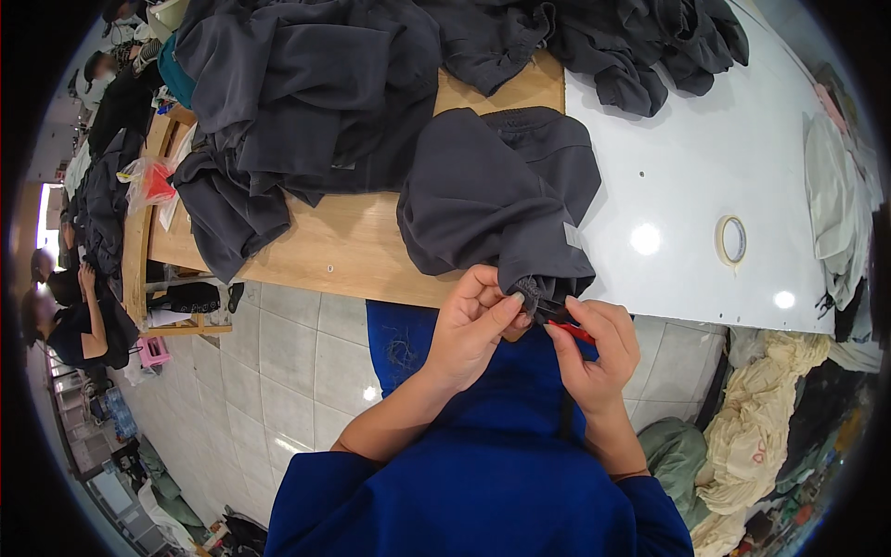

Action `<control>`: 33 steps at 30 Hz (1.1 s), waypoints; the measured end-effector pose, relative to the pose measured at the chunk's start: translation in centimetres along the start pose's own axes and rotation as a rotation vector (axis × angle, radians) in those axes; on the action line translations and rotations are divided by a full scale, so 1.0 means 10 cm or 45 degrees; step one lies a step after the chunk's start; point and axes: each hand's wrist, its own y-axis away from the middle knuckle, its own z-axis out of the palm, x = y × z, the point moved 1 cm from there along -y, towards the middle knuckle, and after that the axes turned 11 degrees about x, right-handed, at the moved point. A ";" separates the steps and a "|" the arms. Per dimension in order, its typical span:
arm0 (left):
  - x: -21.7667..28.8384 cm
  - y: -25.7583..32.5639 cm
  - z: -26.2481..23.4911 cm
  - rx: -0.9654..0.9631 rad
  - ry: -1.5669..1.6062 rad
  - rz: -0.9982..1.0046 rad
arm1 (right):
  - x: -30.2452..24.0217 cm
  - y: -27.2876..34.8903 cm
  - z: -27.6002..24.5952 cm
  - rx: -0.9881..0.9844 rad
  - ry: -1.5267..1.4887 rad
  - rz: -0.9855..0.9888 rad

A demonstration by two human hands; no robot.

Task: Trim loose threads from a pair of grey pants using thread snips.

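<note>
A dark grey garment (473,176) with a gathered elastic edge lies on the table in front of me, and its near end hangs over the edge. My left hand (478,316) pinches a bunched, ribbed end of this garment between thumb and fingers. Just to its right, my right hand (599,348) is closed on a small red-handled tool (573,330), which looks like thread snips; its tip sits against the cloth near my left fingers. The blades are mostly hidden. A small pale label (573,236) shows on the garment above my right hand.
More dark grey garments (306,84) are heaped at the back left and back right. A tape roll (731,240) lies on the white tabletop (687,186). A wooden tabletop (343,232) adjoins it. Cream cloth bundles (761,418) are at right; people work at far left.
</note>
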 end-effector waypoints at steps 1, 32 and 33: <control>-0.01 0.00 -0.01 -0.010 -0.004 -0.001 | 0.00 0.00 0.00 0.001 0.001 0.000; 0.00 -0.01 0.00 -0.063 -0.003 0.023 | 0.04 0.04 -0.05 0.065 -0.212 0.206; 0.00 -0.01 0.00 -0.062 -0.002 0.021 | 0.05 0.05 -0.05 0.061 -0.256 0.273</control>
